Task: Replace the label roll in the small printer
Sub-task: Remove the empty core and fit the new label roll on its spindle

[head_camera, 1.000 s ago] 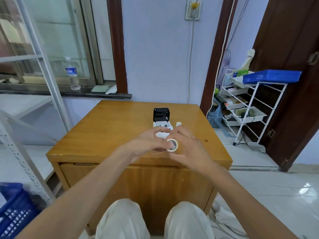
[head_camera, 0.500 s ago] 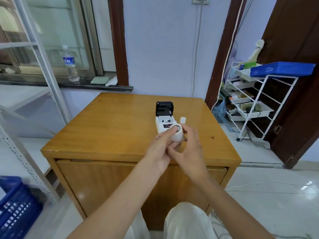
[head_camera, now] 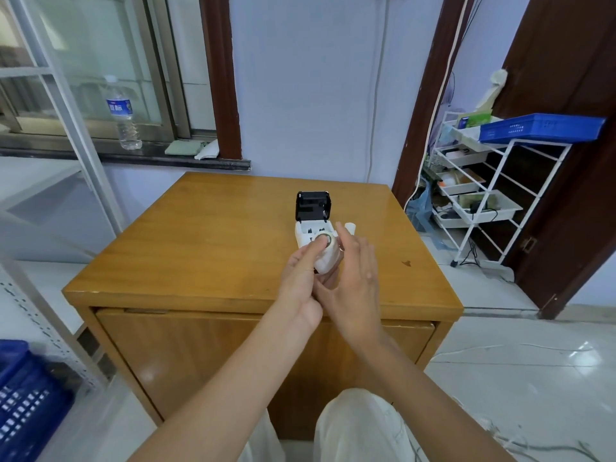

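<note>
The small white printer (head_camera: 308, 235) stands on the wooden table (head_camera: 213, 248), its black lid (head_camera: 313, 205) tipped open toward the far side. I hold a white label roll (head_camera: 330, 259) just in front of the printer's open bay, slightly above the table. My left hand (head_camera: 300, 273) grips the roll from the left, thumb on its end face. From the right, my right hand (head_camera: 356, 271) cups it with the thumb underneath and the fingers stretched upward. A small white cylinder (head_camera: 350, 227) stands right of the printer, partly behind my fingers.
A white wire rack (head_camera: 480, 201) with trays and a blue basket (head_camera: 540, 127) stands to the right by a dark door. A water bottle (head_camera: 122, 115) sits on the window sill. A blue crate (head_camera: 23, 401) and metal shelving are at the left.
Both hands have carried the label roll away from the table's near edge up to the printer's open bay. My right fingers have straightened.
</note>
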Available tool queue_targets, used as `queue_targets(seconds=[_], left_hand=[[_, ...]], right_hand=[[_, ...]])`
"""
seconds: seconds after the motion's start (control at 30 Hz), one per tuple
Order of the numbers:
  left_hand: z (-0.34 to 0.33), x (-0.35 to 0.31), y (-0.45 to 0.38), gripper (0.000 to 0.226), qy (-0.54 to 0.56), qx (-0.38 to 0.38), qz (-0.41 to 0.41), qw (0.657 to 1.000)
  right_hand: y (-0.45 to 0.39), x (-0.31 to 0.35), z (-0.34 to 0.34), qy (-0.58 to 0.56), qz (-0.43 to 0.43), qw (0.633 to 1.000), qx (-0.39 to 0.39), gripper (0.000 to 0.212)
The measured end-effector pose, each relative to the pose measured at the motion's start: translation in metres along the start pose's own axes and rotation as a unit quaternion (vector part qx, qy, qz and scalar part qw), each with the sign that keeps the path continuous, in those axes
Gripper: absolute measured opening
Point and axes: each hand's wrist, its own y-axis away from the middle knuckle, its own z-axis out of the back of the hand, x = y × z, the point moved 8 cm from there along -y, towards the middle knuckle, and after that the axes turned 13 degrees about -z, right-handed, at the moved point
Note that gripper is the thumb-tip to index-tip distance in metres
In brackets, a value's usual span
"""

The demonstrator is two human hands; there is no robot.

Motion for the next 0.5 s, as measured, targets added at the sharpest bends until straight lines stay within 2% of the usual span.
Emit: queue_targets(seconds=[0.17, 0.33, 0.5], left_hand=[[0.006, -0.005, -0.005, 0.049, -0.021, 0.008, 0.005, 1.000], [0.015, -0.008, -0.015, 0.081, -0.037, 0.008, 0.005, 0.999], [0.022, -0.005, -0.009, 0.062, -0.022, -0.010, -0.004, 1.000]], right_hand=[[0.002, 0.000, -0.011, -0.018, -0.004, 1.000, -0.003, 0.082], [0.004, 0.003, -0.017, 0.000, 0.067, 0.998, -0.021, 0.069], [0.002, -0.001, -0.016, -0.018, 0.059, 0.997, -0.041, 0.058]])
